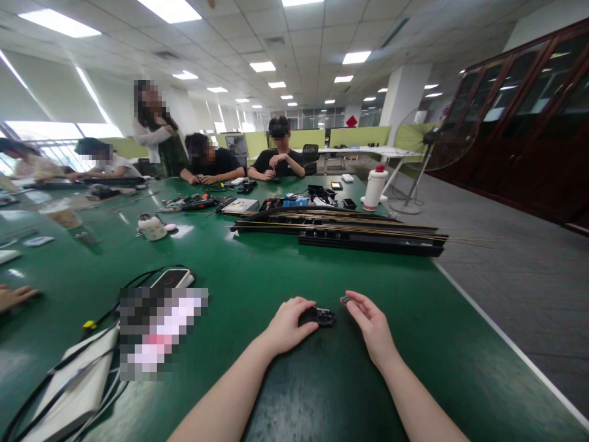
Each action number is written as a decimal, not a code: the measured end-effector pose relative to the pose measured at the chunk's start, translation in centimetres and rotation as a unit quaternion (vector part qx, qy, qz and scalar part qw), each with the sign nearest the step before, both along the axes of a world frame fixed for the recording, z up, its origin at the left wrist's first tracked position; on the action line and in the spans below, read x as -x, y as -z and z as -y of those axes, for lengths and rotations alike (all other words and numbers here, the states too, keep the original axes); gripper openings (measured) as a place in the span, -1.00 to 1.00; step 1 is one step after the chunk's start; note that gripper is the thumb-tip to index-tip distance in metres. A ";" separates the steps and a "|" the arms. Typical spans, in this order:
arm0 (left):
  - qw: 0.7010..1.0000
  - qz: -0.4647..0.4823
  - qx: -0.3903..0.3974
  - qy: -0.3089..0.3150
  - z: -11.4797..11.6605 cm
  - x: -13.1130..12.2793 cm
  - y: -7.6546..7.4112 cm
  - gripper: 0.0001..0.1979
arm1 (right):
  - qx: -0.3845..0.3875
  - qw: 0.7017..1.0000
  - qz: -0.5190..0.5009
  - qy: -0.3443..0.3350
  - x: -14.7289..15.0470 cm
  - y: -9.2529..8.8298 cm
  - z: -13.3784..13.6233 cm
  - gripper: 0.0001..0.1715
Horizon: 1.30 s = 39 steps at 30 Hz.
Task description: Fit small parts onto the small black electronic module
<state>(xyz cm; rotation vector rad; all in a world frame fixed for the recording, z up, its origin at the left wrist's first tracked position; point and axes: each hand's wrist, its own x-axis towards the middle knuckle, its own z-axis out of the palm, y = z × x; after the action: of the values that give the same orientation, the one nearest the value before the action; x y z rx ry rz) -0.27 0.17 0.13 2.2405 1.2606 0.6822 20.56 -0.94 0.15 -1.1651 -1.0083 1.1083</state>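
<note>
The left hand (289,324) closes on a small black part (322,317) resting on the green bench (239,270). Just beside it, the right hand (372,324) pinches a tiny piece (345,299) between its fingertips. Well beyond both lie long black rails (368,240), then a white bottle (375,187).

ceiling: panel lights (170,9) | floor (506,276): grey | right wall: wooden cabinets (529,135) | table (257,270): green

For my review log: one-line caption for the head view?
Left hand holds a small black part on the green table; right hand pinches a tiny piece beside it; people work opposite.
</note>
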 end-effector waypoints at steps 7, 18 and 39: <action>1.000 0.004 -0.003 0.002 0.0 0.1 0.0 -0.57 | 0.007 1.000 -0.011 0.009 0.0 -0.2 0.1 -0.48; 1.000 0.000 0.001 0.003 0.1 0.1 -0.1 -0.58 | 0.007 1.000 -0.003 0.002 0.0 -0.2 0.2 -0.48; 1.000 0.001 -0.004 0.003 0.0 0.1 0.2 -0.57 | -0.008 0.997 0.064 -0.042 0.5 0.1 0.0 -0.49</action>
<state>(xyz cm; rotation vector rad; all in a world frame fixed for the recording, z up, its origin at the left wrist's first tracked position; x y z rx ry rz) -0.41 0.19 -0.10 2.2485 1.2522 0.6890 20.01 -0.94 0.05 -1.2015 -1.1719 1.0999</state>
